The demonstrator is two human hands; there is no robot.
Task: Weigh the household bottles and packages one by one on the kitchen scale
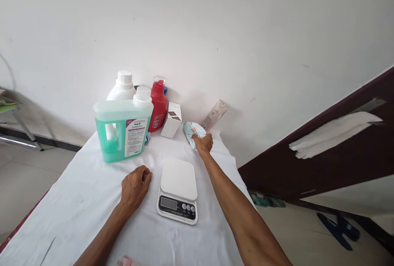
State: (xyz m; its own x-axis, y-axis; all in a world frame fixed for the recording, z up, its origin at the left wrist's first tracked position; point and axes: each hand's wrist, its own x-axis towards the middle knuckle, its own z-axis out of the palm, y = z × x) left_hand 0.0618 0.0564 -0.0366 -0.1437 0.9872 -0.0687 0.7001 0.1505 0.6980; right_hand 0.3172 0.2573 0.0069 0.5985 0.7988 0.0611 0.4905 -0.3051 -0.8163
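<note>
A table draped in white cloth [76,216] carries three bottles at its far left: one large translucent jug of green liquid with a white cap and handle [122,130], one white plastic bottle [121,87] behind it, and one red bottle with a clear cap [158,104] to their right. The left hand [134,187] rests on the cloth near the jug, fingers curled loosely inward, holding nothing. Just right of it lies one white digital kitchen scale with a dark display panel and three buttons [178,188], its platform bare. Beyond the scale stands one small white cardboard box [172,123]. The right hand [203,143], arm stretched across the far right of the table, closes on one pale blue printed soft packet [191,130], which touches the cloth. One beige tube [214,114] leans against the wall just behind the packet.
</note>
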